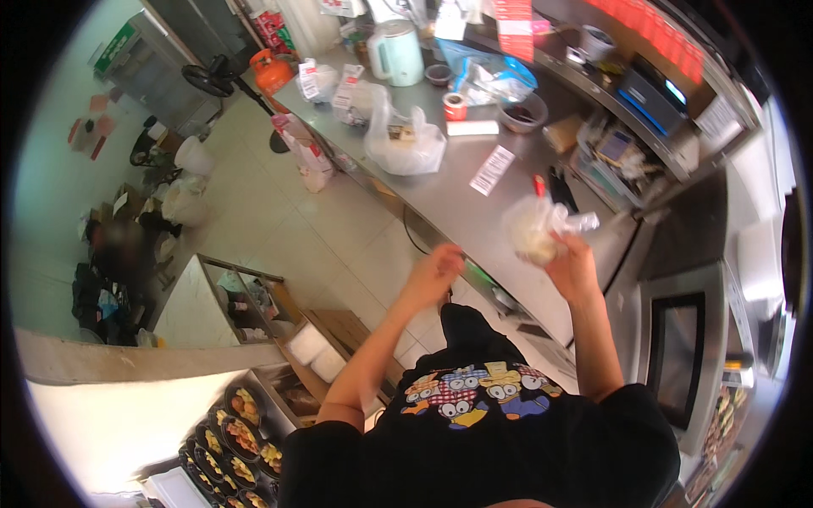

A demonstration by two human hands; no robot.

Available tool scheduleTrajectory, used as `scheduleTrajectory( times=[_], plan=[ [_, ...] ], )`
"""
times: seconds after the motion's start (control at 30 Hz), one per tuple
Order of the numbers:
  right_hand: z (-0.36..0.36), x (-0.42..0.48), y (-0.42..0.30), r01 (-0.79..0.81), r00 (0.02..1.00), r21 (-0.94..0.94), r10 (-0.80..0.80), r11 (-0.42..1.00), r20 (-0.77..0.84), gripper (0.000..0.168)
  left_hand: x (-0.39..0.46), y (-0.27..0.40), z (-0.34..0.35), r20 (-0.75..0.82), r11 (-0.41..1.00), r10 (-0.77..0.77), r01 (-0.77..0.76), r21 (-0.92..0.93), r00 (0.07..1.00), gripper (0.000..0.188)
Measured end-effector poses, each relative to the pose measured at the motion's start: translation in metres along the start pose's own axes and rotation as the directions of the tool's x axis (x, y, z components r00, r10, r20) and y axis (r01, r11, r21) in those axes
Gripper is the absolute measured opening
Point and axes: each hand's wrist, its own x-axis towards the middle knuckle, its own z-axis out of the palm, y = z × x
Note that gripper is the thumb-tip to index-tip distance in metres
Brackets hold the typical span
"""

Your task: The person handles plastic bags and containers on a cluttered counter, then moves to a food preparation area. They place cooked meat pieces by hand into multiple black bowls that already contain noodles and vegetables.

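My right hand (pixel 571 260) grips a small clear plastic bag (pixel 537 232) with something pale inside, held over the steel counter (pixel 438 203). Near the counter's front edge, my left hand (pixel 438 273) is raised and blurred; nothing shows in it, and how far its fingers are closed is unclear. Beyond the bag a printed paper slip (pixel 492 170) lies flat, close to a small red object (pixel 539 185). Further left on the counter stands a tied white plastic bag (pixel 406 146) with a container inside.
A mint-green electric kettle (pixel 400 54), a roll of red tape (pixel 454 106) and a bowl with dark contents (pixel 523 114) stand at the back. A black printer (pixel 651 95) sits on the shelf. An orange gas cylinder (pixel 270 75) and a fan (pixel 213 75) stand beyond the counter.
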Motion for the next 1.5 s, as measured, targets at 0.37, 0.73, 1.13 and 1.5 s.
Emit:
scheduleTrajectory(
  times=[0.37, 0.73, 1.13, 1.5],
  plan=[
    [0.160, 0.308, 0.075, -0.060, 0.998, -0.351, 0.061, 0.934, -0.007, 0.043, 0.251, -0.036, -0.149, -0.478, 0.552, 0.362, 0.229, 0.802, 0.800, 0.028],
    [0.140, 0.296, 0.033, 0.452, 0.892, -0.544, 0.372, -0.707, 0.258, 0.049, 0.232, 0.023, -0.230, 0.177, 0.906, -0.035, 0.106, -0.410, 0.984, 0.016],
    [0.068, 0.238, 0.012, 0.322, 0.945, -0.386, 0.268, -0.865, 0.187, 0.030, 0.280, 0.018, -0.246, 0.690, 0.866, -0.009, 0.351, -0.356, 0.724, 0.019],
    [0.126, 0.238, 0.023, 0.225, 0.916, -0.878, -0.216, -0.422, 0.339, 0.026, 0.275, -0.025, -0.166, 0.610, 0.724, 0.324, -0.605, 0.332, 0.723, 0.062]
  ],
)
